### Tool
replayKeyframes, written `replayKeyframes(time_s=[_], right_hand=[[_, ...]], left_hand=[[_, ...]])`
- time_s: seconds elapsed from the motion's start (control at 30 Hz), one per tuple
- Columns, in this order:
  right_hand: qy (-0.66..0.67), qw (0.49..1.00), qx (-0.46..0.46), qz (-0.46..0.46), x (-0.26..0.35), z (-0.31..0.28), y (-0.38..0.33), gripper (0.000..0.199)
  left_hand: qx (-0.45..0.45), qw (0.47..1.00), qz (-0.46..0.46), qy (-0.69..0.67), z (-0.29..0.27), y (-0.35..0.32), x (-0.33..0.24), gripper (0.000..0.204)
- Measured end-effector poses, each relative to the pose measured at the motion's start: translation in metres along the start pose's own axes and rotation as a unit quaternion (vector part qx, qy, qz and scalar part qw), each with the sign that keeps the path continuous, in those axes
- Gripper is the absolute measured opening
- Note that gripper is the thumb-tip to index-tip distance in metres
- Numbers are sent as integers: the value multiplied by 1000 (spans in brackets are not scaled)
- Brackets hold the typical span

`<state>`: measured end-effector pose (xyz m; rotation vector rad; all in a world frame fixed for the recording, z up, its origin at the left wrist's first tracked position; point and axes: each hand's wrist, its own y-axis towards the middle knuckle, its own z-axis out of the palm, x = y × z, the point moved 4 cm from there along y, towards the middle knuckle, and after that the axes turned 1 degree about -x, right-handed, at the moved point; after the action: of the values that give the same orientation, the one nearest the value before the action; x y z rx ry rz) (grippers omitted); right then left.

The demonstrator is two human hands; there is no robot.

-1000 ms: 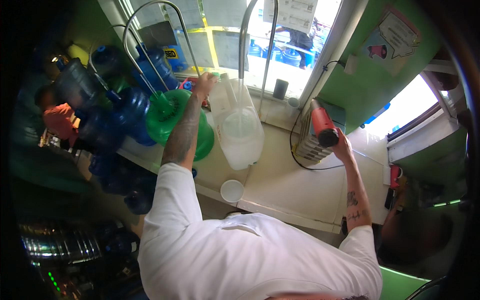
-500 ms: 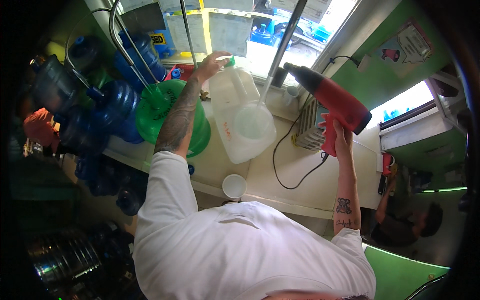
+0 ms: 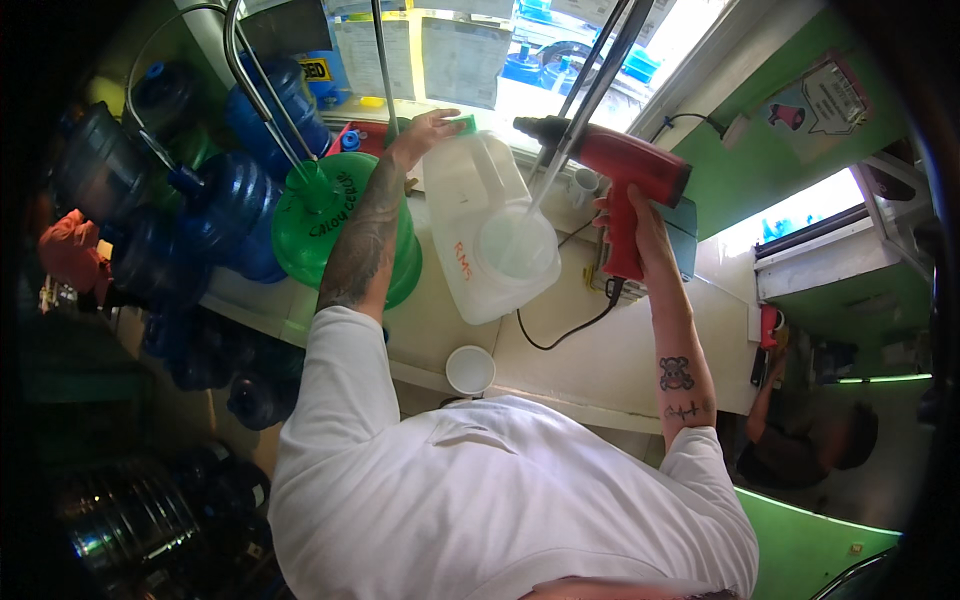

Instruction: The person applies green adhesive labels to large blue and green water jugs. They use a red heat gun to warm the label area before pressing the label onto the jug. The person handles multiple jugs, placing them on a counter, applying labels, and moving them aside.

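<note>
Near the tabletop's [image 3: 640,360] far edge, the right hand [image 3: 622,222] grips a red heat gun [image 3: 612,160], now swung level toward the jug's green cap [image 3: 463,124], which the left hand [image 3: 425,130] pinches. Blue water bottles [image 3: 215,215] crowd the left end; a window [image 3: 440,50] is beyond.

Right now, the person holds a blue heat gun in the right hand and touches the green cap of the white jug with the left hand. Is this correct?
Not quite: the heat gun in the right hand is red, not blue, as the head view shows. The rest holds: the left hand rests at the green cap of the white jug.
</note>
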<state>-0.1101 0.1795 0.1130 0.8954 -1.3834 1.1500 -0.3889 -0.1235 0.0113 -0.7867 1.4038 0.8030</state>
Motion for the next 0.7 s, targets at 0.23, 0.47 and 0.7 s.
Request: replayKeyframes(time_s=[0.23, 0.47, 0.7], right_hand=[[6, 999, 11, 30, -7, 21, 6, 45], [-12, 1000, 20, 13, -1, 19, 1, 45], [-15, 1000, 22, 3, -1, 10, -6, 44]], left_hand=[[-8, 1000, -21, 20, -2, 7, 2, 60], [-68, 987, -14, 148, -19, 19, -3, 71], [-95, 951, -24, 293, -57, 39, -7, 64]])
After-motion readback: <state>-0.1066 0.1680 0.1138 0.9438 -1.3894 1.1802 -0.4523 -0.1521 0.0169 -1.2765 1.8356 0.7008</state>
